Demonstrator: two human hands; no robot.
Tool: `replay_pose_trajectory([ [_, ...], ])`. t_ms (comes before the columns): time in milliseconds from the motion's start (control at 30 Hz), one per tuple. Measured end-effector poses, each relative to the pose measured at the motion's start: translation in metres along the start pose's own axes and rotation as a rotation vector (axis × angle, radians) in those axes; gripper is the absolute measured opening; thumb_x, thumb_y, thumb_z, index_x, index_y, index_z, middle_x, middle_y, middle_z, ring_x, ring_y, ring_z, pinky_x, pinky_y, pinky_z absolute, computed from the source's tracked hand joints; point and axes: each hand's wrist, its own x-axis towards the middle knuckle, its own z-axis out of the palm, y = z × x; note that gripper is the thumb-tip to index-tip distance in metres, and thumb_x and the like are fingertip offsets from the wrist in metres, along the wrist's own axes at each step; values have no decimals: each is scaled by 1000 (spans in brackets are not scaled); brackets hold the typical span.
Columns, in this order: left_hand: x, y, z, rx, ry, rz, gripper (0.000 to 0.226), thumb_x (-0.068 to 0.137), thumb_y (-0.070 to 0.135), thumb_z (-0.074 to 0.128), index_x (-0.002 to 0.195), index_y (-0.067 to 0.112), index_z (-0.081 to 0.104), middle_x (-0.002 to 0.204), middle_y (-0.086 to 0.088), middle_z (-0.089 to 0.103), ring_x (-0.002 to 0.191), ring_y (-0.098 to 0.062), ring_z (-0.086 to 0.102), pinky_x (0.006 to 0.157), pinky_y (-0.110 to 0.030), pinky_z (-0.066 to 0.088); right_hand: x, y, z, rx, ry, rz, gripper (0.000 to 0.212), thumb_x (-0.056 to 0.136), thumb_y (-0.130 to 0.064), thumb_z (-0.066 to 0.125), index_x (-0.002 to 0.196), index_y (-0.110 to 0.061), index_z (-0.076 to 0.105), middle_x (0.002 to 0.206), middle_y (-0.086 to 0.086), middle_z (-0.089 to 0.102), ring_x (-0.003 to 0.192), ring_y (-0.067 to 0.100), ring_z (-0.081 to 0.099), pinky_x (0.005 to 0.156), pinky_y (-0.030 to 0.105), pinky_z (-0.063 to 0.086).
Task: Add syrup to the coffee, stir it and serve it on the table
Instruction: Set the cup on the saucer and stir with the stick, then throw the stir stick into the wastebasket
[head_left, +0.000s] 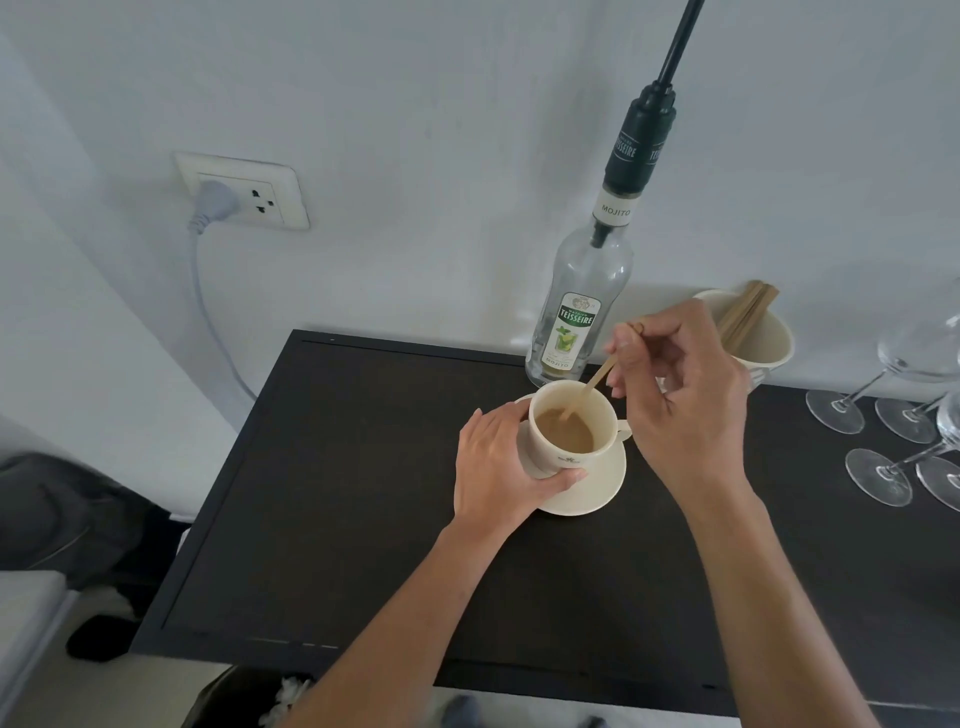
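Cup: your left hand (498, 462) grips the coffee cup (569, 434) on its saucer (592, 491).
Stirrer: your right hand (685, 395) pinches the wooden stirrer (597, 382), tip in coffee.
Surface: dark table (337, 493) against a white wall (415, 104).
Label: syrup bottle (582, 306) reads "TEISSEIRE", "MOJITO".

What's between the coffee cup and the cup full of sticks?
In the head view, the right hand holding the stirrer lies between the coffee cup and the cup of sticks.

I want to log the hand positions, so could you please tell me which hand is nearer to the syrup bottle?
The right hand. It holds the wooden stirrer just right of the syrup bottle, close to its base. The left hand steadies the coffee cup, lower and farther from the bottle.
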Motion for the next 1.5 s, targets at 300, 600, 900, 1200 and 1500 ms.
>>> replay_pose_trajectory([
  [300,-1,-1,1,1,-14,-12,85,57,70,80,126,23,58,124,12,64,117,-6,57,115,-38,31,-1,-2,-2,22,-68,35,11,102,-24,59,95,-27,51,77,3,70,60,13,67,56,42,58],
  [600,-2,2,0,21,-7,-10,85,57,69,80,125,23,57,123,10,64,116,-7,57,116,-40,31,-2,-2,-2,6,19,21,10,104,-20,59,97,-25,54,76,3,67,59,15,64,55,44,55],
  [900,-9,12,-11,108,-43,-105,114,50,85,69,140,20,47,142,7,52,133,-12,46,117,-35,18,-9,1,-8,7,65,0,9,102,-13,63,97,-6,61,76,7,66,64,25,66,61,34,55],
  [1200,-40,14,-100,217,193,-393,71,82,72,57,138,30,49,140,14,51,133,-8,43,111,-32,34,3,-32,3,207,-57,-108,9,103,-14,61,98,-7,61,78,7,68,69,20,69,67,38,58],
  [1500,-165,8,-209,316,535,-797,58,95,61,46,134,21,57,133,9,61,126,-12,52,100,-27,33,-60,-118,70,547,-431,-215,9,102,-18,62,99,-10,60,82,6,71,74,17,72,72,33,60],
])
